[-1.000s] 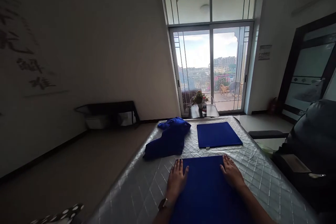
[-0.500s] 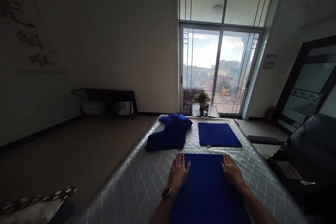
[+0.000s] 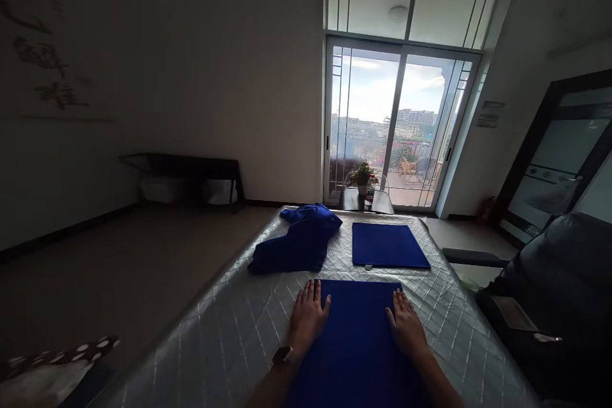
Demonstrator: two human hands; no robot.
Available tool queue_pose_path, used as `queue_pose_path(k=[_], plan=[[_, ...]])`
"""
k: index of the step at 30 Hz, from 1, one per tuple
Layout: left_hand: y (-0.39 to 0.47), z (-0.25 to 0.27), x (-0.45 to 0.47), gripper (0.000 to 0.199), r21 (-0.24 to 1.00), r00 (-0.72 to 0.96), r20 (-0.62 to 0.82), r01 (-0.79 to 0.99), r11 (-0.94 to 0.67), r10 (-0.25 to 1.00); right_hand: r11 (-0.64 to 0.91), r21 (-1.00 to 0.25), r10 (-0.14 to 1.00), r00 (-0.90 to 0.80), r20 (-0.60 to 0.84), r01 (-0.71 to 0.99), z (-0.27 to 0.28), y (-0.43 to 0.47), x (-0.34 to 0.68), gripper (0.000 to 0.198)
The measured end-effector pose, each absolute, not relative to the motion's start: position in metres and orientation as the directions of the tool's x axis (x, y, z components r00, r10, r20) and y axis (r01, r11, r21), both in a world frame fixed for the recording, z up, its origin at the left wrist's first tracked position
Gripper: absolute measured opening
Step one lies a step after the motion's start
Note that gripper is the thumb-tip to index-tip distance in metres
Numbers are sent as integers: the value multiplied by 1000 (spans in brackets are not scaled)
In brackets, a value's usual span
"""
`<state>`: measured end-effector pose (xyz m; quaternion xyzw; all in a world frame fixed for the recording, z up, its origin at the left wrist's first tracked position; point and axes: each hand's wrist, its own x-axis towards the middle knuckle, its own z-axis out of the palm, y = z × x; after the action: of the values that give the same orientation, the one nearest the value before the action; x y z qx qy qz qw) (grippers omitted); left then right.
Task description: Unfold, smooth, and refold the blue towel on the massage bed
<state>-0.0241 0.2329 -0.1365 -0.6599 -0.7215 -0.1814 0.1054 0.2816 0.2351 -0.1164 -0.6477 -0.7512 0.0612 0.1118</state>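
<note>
A smooth blue cloth (image 3: pixel 356 338), folded into a long flat panel, lies in front of me on the silver quilted table cover (image 3: pixel 224 338). On its left edge near the far corner rests my left hand (image 3: pixel 308 317), flat, fingers stretched forward and thumb apart. My right hand (image 3: pixel 406 322) lies likewise on the right edge, a little below the far corner. Neither hand grips anything. Beyond them on the right is a neatly folded blue cloth (image 3: pixel 389 245) with a small white tag at its near edge. A crumpled blue cloth (image 3: pixel 299 242) lies at the far left.
A dark armchair (image 3: pixel 559 274) stands close on the table's right side. Past the far edge is a small black table (image 3: pixel 356 201) with a potted plant (image 3: pixel 362 177), before sliding glass doors (image 3: pixel 366 121). Spotted brown fabric (image 3: pixel 62 354) shows at lower left.
The view has shifted slightly, so the table and cloths sit further left. My right hand has slid a little toward me along the cloth's edge; my left hand stays at the far left corner.
</note>
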Motion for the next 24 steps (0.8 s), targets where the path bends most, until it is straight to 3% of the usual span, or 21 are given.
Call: queue_pose_path(k=[6,14,19,24], plan=[[237,-132,3,67,76,-104,391,994,80,915,160,-267,981,-124,147,950,-123,236,283,69],[224,-129,158,66,225,267,280,915,-334,922,178,-245,979,-146,141,953,-129,235,286,67],[218,-132,148,69,256,258,256,911,-322,932,183,-256,979,-153,133,949,-132,238,286,68],[214,-132,80,73,150,152,198,971,-184,968,167,-303,981,-126,151,938,-133,241,284,70]])
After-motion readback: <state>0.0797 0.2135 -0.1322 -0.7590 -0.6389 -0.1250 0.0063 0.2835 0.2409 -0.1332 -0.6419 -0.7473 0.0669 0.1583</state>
